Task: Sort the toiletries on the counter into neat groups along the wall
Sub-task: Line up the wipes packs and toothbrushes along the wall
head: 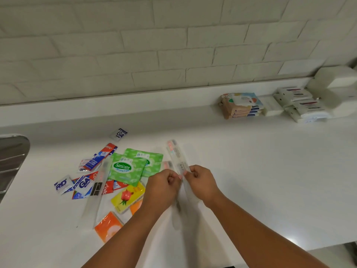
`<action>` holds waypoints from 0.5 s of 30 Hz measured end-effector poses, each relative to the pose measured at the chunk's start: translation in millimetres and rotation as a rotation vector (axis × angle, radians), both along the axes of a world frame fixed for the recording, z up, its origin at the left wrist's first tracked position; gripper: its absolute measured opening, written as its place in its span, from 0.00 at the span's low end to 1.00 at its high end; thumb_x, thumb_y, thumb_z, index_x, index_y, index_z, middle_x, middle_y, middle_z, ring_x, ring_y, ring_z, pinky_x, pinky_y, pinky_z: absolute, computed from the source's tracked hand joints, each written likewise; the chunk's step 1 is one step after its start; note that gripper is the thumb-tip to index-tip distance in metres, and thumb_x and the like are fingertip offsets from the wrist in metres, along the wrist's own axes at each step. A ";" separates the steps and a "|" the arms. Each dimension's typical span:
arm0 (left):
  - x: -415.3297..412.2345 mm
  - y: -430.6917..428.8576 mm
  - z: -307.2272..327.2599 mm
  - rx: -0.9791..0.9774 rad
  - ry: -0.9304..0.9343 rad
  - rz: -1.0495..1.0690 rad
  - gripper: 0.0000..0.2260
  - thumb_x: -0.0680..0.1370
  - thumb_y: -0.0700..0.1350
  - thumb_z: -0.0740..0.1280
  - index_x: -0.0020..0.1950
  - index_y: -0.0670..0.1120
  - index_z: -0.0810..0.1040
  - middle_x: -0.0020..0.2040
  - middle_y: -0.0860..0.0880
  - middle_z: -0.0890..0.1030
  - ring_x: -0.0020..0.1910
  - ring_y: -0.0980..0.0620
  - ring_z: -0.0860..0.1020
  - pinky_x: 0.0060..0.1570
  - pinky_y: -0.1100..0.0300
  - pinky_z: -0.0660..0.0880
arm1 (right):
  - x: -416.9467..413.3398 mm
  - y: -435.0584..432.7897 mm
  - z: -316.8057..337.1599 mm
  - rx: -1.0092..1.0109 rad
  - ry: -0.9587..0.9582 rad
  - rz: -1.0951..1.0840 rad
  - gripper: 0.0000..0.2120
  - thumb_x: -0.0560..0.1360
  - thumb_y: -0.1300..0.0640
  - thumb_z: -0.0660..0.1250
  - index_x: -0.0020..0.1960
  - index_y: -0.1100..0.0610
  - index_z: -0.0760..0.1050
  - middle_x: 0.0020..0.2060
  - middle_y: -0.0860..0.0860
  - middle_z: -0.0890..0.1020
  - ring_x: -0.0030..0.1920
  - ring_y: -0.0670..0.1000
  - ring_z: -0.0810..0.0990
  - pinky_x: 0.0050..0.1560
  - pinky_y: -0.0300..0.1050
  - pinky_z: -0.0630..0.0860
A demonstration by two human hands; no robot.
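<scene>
Both hands (164, 183) (201, 180) pinch the wrapped toothbrush (176, 154) between them.

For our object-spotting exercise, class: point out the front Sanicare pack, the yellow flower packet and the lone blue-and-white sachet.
Front Sanicare pack (122, 167): head view, on its logo.
Yellow flower packet (126, 195): head view, on the flower.
Lone blue-and-white sachet (119, 134): head view, its printed middle.

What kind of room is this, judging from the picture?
Probably a bathroom: white counter under a brick-tiled wall, what looks like a metal sink at left, and Sanicare wipes among scattered toiletry packets.
</scene>
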State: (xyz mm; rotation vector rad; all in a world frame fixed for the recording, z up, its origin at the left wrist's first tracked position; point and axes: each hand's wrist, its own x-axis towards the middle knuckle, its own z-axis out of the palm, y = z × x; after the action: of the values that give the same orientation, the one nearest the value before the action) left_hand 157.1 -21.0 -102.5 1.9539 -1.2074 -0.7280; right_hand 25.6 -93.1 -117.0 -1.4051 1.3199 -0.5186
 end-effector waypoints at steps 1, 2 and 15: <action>-6.0 -2.8 0.2 0.029 0.032 -0.005 0.07 0.77 0.49 0.71 0.40 0.50 0.82 0.31 0.54 0.80 0.30 0.60 0.77 0.33 0.67 0.72 | -4.5 -1.5 2.0 0.069 -0.087 -0.055 0.09 0.77 0.53 0.66 0.45 0.58 0.80 0.39 0.57 0.83 0.39 0.51 0.80 0.47 0.53 0.80; -12.0 -6.1 0.5 0.059 0.075 -0.007 0.08 0.77 0.51 0.71 0.39 0.50 0.83 0.30 0.55 0.80 0.29 0.61 0.76 0.32 0.69 0.70 | -8.6 -3.9 4.3 0.134 -0.168 -0.100 0.09 0.77 0.54 0.66 0.45 0.58 0.81 0.41 0.58 0.84 0.40 0.52 0.82 0.49 0.56 0.81; -79.7 -88.3 -18.2 0.236 0.349 0.043 0.17 0.77 0.45 0.71 0.35 0.35 0.73 0.28 0.45 0.73 0.27 0.49 0.69 0.32 0.61 0.69 | -89.3 -72.0 4.7 0.167 -0.083 -0.053 0.17 0.75 0.68 0.60 0.43 0.53 0.85 0.41 0.54 0.86 0.43 0.54 0.85 0.50 0.55 0.83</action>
State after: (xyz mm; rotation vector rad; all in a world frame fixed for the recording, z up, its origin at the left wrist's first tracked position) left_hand 77.3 -109.3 -120.7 1.9278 -0.8974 -1.1769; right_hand -63.7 -165.0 -112.3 -1.2017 1.3057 -0.4855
